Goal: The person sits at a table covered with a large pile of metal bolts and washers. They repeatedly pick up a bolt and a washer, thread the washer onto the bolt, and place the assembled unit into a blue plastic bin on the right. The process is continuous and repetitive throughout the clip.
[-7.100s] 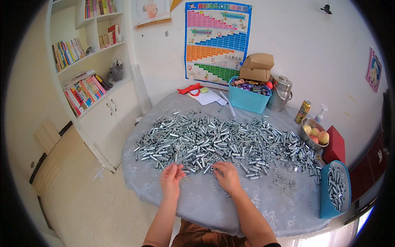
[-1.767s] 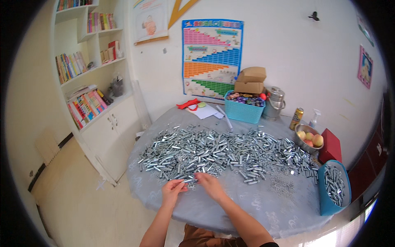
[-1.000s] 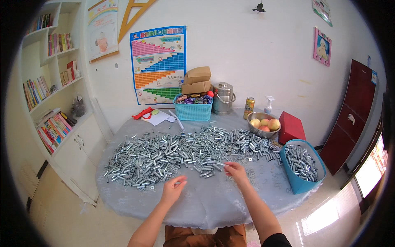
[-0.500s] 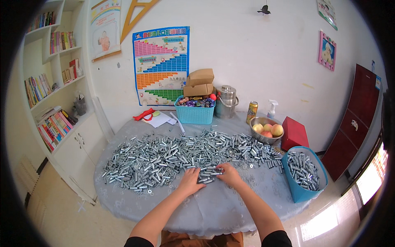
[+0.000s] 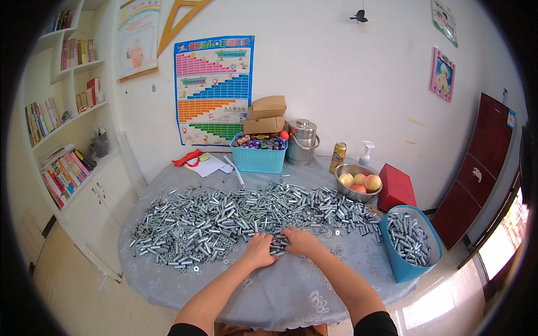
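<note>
bench [image 5: 291, 291]: round, under a grey patterned cloth that hangs over the edge near me; it carries everything below
metal pile [image 5: 224, 221]: a broad band of small silver sleeves and washers spread from my left side across to the right, thickest in the middle
blue bin [image 5: 392, 257]: sits at the right edge of the bench, part full of the same silver pieces, well apart from my hands
teal basket [image 5: 259, 159]: at the far side against the wall, with brown boxes on top; a steel bowl [image 5: 344, 187] of fruit stands to its right
handful [image 5: 278, 243]: a small clump at the near edge of the pile, between my two hands
how it handles: I judge each piece hard, smooth and light alone, but a heap weighs something and rolls and slips apart; best scooped from both sides with cupped palms rather than pinched
left hand [image 5: 259, 250]: fingers curled, half closed, pressed against the left side of the handful
right hand [image 5: 300, 242]: cupped the same way, against the right side, fingertips among the pieces
</note>
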Available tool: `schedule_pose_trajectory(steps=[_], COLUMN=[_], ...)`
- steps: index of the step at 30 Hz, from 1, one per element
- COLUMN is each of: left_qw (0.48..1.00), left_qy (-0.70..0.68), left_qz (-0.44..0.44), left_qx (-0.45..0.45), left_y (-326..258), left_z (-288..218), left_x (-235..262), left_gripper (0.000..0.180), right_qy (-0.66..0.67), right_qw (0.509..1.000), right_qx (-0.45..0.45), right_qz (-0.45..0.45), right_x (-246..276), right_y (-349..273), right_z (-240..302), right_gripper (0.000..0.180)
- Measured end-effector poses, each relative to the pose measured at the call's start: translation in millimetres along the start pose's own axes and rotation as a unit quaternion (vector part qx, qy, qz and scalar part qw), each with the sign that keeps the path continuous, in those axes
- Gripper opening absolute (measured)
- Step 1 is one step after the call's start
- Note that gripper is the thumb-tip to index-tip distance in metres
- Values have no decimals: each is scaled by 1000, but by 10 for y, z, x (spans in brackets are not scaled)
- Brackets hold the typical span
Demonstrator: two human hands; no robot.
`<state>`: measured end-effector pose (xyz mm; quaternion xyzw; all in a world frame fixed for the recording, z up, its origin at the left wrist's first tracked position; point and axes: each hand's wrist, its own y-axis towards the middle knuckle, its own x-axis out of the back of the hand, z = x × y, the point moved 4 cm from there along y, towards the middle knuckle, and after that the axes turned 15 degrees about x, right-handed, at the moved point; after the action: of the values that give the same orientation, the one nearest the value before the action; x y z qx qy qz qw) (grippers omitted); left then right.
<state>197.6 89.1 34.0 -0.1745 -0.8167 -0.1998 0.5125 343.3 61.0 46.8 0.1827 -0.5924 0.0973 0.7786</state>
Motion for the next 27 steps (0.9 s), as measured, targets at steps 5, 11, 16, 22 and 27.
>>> schedule_pose_trajectory(steps=[5, 11, 16, 22, 27], left_qw=[997, 996, 995, 991, 984], left_qy=[72, 86, 95, 102, 123], left_qz=[42, 35, 10, 4, -15], left_qx=[-3, -20, -41, -86, -129], left_y=[2, -39, -66, -182, -153], left_z=[-117, -200, -238, -311, -342], left_x=[58, 70, -23, 127, 34], left_gripper=[51, 50, 50, 58, 50], right_qy=[6, 62, 150, 359, 312], right_qw=[1000, 996, 981, 894, 863], right_qx=[11, 56, -47, -160, -241], right_qz=[26, -30, -112, -217, -316], right_x=[-13, -206, -112, 399, 1001], right_y=[44, 15, -172, -531, -1326], right_z=[19, -196, -357, -354, -850], right_gripper=[46, 45, 44, 39, 34])
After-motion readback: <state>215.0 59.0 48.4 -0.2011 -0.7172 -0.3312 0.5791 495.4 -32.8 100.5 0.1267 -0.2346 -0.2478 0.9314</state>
